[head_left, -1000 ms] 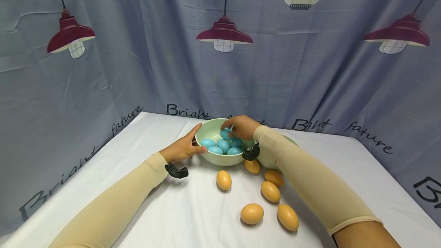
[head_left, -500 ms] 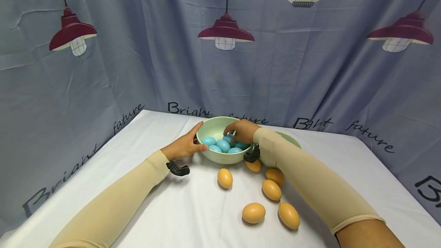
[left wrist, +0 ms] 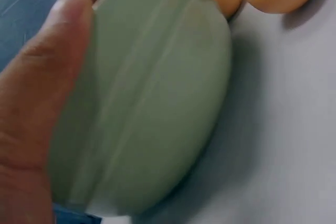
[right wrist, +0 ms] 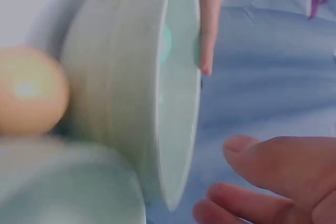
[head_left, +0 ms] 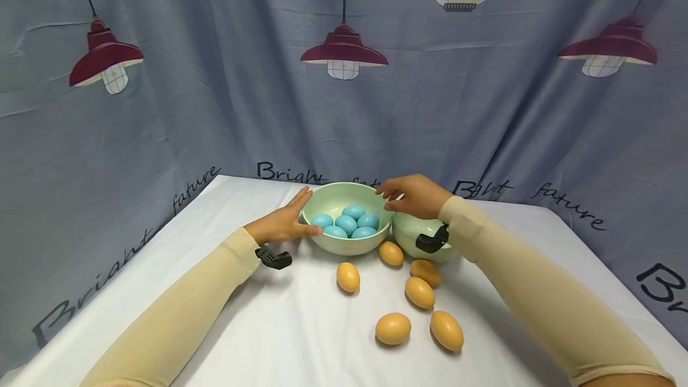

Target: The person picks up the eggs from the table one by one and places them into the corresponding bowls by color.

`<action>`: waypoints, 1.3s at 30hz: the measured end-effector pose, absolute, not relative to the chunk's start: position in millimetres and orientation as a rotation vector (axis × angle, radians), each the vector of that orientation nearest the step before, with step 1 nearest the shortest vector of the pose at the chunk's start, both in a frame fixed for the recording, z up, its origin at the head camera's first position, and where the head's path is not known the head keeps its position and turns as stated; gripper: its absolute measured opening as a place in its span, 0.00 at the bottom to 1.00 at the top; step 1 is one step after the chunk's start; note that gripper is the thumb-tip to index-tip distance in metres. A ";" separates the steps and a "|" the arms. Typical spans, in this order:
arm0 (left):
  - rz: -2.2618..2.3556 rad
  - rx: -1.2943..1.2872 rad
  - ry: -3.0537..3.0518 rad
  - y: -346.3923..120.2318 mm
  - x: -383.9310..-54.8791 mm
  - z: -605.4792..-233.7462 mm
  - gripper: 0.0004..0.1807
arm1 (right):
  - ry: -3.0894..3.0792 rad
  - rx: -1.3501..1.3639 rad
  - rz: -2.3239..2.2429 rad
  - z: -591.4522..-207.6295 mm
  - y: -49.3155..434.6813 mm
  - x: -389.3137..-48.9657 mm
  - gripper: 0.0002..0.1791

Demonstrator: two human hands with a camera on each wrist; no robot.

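Note:
A pale green bowl [head_left: 346,246] stands near the back of the table with several light blue eggs [head_left: 346,224] inside. My left hand [head_left: 285,223] rests against its left side, thumb at the front, straight fingers along the far wall. In the left wrist view, the thumb [left wrist: 44,72] lies by the bowl's rim. Above the right rim is my right hand [head_left: 414,196], its fingers loosely bent and nothing between them. A second pale green bowl [head_left: 409,236] touches or nearly touches the first on the right, partly covered by my right hand and wrist.
Several orange-yellow eggs lie on the white cloth in front of the bowls, among them a lone egg [head_left: 348,277], one between the bowls [head_left: 391,254] and a nearer one [head_left: 447,331]. A grey-blue printed curtain [head_left: 344,118] hangs behind the table.
My right hand has lowered a blue egg among the others in the bowl, let it go, and moved up and right to the rim. My left hand has stayed on the bowl.

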State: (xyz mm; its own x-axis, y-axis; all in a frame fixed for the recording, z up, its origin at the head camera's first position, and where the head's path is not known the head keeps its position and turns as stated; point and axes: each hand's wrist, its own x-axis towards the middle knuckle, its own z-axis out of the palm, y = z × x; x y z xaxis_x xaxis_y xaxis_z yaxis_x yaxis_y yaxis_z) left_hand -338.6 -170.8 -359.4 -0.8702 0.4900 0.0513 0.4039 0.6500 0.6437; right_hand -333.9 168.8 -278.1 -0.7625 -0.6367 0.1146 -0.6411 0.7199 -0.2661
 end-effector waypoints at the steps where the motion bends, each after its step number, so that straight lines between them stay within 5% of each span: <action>1: 0.996 0.760 2.739 -169.2 -338.1 -354.4 0.60 | -2.891 1.062 0.458 -274.9 177.8 -326.2 0.20; 9: 0.702 0.946 2.886 -103.1 -341.3 -308.5 0.59 | -2.842 0.938 0.373 -275.4 216.5 -267.9 0.11; 18: 0.294 1.208 2.776 -12.3 -350.0 -303.7 0.62 | -2.823 0.960 0.236 -313.4 214.1 -211.1 0.12; 23: 0.263 1.169 2.763 7.0 -350.8 -311.5 0.63 | -2.806 0.802 0.043 -331.0 221.4 -207.3 0.16; 39: 0.430 1.135 2.701 12.2 -354.0 -321.5 0.65 | -2.794 0.963 0.110 -354.8 232.6 -214.6 0.25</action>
